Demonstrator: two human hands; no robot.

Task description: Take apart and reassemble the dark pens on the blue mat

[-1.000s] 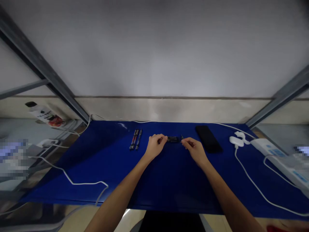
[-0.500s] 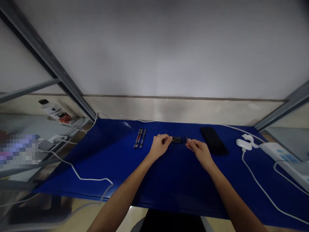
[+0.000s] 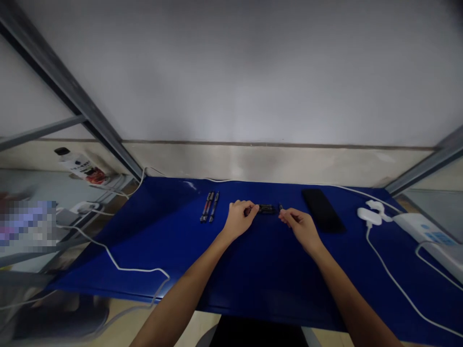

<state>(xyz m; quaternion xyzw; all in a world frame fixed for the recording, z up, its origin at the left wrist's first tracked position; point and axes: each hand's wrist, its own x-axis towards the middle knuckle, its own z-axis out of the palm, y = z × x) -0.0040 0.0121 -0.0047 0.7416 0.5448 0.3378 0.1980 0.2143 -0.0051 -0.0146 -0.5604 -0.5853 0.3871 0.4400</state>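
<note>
Blue mat (image 3: 253,274) under me, my left hand (image 3: 238,220) pinches a small dark part (image 3: 267,208), its end held toward my right hand (image 3: 300,226), whose grip I cannot tell.

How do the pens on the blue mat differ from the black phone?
The pens are thin sticks lying side by side, some with red parts, while the phone is one wide, flat black slab. The pens lie left of the left hand, the phone right of the right hand. Both lie on the blue mat.
</note>
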